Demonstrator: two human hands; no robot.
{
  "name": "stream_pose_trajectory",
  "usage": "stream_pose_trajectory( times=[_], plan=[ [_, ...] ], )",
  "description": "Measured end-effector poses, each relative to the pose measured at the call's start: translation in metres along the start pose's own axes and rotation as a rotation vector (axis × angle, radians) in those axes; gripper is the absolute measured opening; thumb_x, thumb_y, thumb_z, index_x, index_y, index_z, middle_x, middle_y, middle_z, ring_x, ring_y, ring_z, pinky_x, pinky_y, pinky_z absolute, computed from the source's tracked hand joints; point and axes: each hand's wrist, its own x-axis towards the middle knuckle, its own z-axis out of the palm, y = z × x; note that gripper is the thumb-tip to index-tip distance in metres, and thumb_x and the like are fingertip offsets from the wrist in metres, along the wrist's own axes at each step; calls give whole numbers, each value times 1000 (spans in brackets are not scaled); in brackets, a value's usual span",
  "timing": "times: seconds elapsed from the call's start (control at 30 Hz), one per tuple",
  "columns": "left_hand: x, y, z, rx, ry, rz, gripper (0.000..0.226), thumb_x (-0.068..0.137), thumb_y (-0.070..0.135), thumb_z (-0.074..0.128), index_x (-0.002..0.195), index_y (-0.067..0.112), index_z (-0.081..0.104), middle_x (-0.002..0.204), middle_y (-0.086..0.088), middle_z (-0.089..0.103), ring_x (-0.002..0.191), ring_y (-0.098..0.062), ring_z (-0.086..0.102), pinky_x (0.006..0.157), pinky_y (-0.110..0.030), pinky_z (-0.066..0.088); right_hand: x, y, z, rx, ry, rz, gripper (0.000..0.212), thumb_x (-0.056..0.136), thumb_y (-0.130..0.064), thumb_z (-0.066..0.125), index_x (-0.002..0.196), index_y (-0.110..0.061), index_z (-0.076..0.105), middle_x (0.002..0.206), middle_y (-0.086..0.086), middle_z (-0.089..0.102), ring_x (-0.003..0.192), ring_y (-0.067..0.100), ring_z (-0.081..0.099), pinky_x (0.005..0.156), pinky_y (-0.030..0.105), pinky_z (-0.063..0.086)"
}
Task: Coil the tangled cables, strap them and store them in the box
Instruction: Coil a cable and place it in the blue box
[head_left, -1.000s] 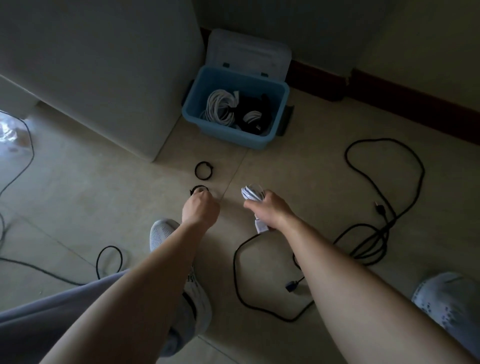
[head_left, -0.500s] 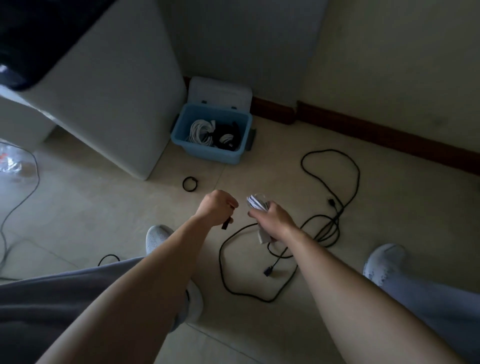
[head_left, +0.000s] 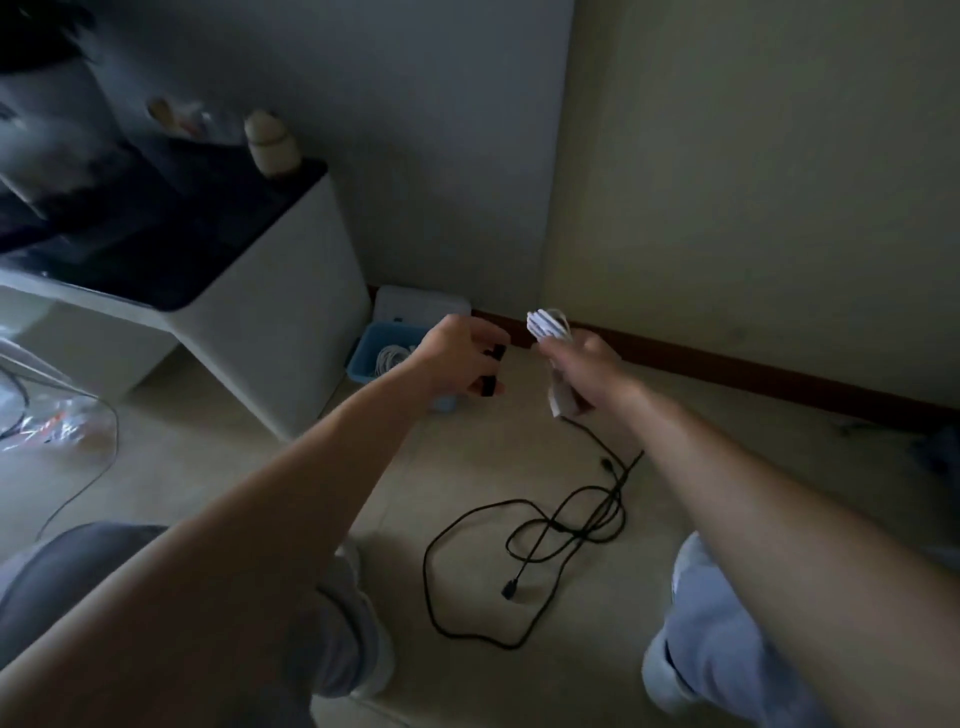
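White coil sits gripped in the right hand; the left hand, at its nine o'clock, pinches a black strap. Best wrap the strap snugly round the coil's middle.

**White bundle in hand, black cable loose**

The white cable bundle, folded into tight loops, stands upright in the right hand. The left hand pinches the black strap just beside it. A black cable sprawls uncoiled on the floor. The blue box sits open, with a white coil inside.
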Motion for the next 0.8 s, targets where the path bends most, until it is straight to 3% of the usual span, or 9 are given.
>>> stream_pose_trajectory(
  times=[0.07,0.13,0.2,0.3,0.37,0.5,0.57,0.7,0.8],
  plan=[
    [-13,28,-5,-25,4,64,34,87,-8,66,113,14,70,96,-4,69,57,-12,71,53,-24,57,-8,-27,-17,22,-2,-40,40,63,-59,68,75,-20,65,57,-11,62,57,8,62,53,19,44],
    [-24,52,-11,-37,15,120,39,87,-9,65,118,13,70,95,1,68,59,-13,73,52,-22,56,-15,-50,-32,80,-23,-55,49,55,-62,66,80,-20,67,72,0,65,68,17,62,64,31,45],
    [-35,72,-15,-44,31,157,42,85,-10,65,119,15,70,98,4,70,60,-14,73,53,-22,57,-22,-66,-43,100,-43,-75,42,58,-57,67,80,-21,65,76,4,62,71,21,60,66,34,45],
    [-47,91,-18,-146,42,203,43,85,-14,61,114,16,71,104,-5,73,61,-15,73,55,-23,57,-32,-78,-54,60,-38,-121,31,66,-56,65,74,-26,66,67,-3,61,61,15,60,63,30,48],
    [-53,96,-17,-274,59,221,38,85,-14,63,109,13,72,103,-12,75,64,-20,73,59,-26,59,-35,-79,-58,-85,-3,-217,30,67,-59,61,71,-29,66,59,-10,61,54,9,59,55,24,47],
    [-56,90,-16,-491,104,227,16,87,4,74,101,12,76,87,-8,76,67,-21,72,66,-33,62,-36,-76,-58,-367,36,-306,51,59,-64,55,92,-26,57,77,-7,64,69,14,62,58,30,42],
    [-54,90,-19,-537,94,263,9,89,9,74,95,14,76,83,-4,75,68,-20,72,69,-36,63,-34,-78,-61,-448,106,-310,50,57,-65,52,93,-29,52,81,-9,63,72,12,61,59,31,42],
    [-53,90,-20,-626,-20,357,21,92,6,68,111,14,66,77,4,72,61,-15,68,63,-31,60,-37,-83,-64,-596,275,-382,41,61,-62,49,85,-30,39,70,-11,57,59,11,54,50,27,33],
    [-51,91,-17,-741,-84,329,32,81,14,71,112,16,67,75,4,69,60,-14,68,60,-27,59,-38,-85,-64,-693,348,-436,43,63,-63,50,88,-33,33,66,-12,50,54,6,45,48,24,25]
  ],
)
